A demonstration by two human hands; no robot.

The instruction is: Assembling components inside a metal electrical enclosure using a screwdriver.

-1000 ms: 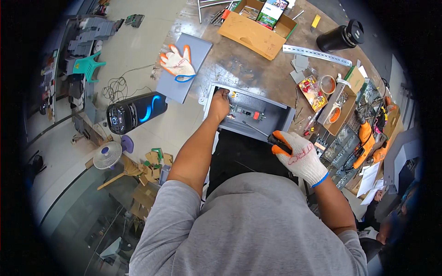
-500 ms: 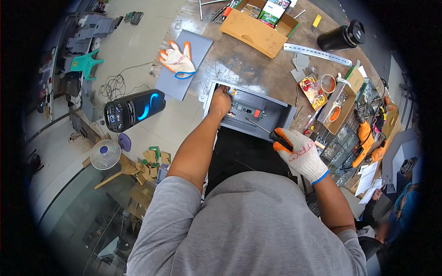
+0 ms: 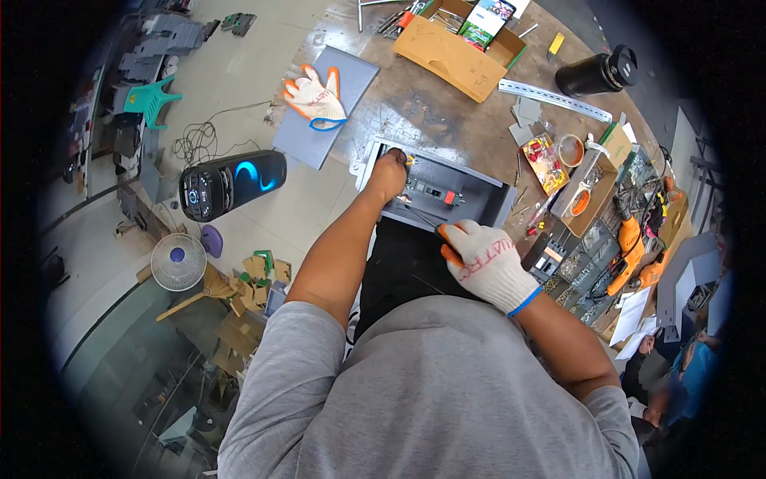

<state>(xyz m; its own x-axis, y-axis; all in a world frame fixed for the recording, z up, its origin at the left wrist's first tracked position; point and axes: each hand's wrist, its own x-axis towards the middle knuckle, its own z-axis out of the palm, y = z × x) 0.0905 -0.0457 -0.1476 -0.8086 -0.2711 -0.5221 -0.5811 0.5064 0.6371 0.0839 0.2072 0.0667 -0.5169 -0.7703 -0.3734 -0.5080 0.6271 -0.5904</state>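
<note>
We list white-gloved right hand (image 3: 483, 259) gripping metal-shafted screwdriver (image 3: 424, 218); bare left hand (image 3: 388, 176), grip unclear, at grey rectangular metal box (image 3: 504, 207).

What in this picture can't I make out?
All in the head view:
Whatever lies under the left hand in the grey box: that hand hides it.
Handle of the screwdriver: mostly covered by the gloved right hand.
Loose hardware: pieces too small.
Metal frame: cut off by top edge.

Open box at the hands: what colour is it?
The open box is grey; it shows best in the head view, the only one here.
</note>
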